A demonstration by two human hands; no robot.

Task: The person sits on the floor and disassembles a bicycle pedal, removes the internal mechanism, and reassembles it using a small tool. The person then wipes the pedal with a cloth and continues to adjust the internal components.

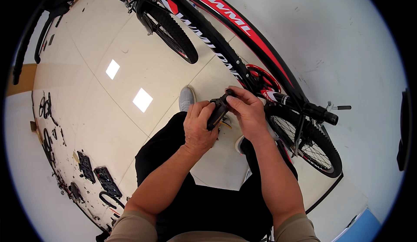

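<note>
My left hand (200, 125) is wrapped round a small black part (216, 112), which looks like a pedal, held low in front of me. The fingers of my right hand (245, 109) pinch its upper end. Just beyond my hands is a black, red and white bicycle frame (269, 64) with a red chainring (265, 76), partly hidden behind the frame. Its small-treaded rear wheel (321, 155) is at my right. A small yellow and black item lies low behind my hands, too hidden to make out.
A front wheel (173, 38) lies beyond on the tiled floor (130, 68). Black toolboxes (107, 181) and scattered bicycle parts line the left wall. A white wall (356, 68) rises at the right. My shoe (186, 96) is left of the frame.
</note>
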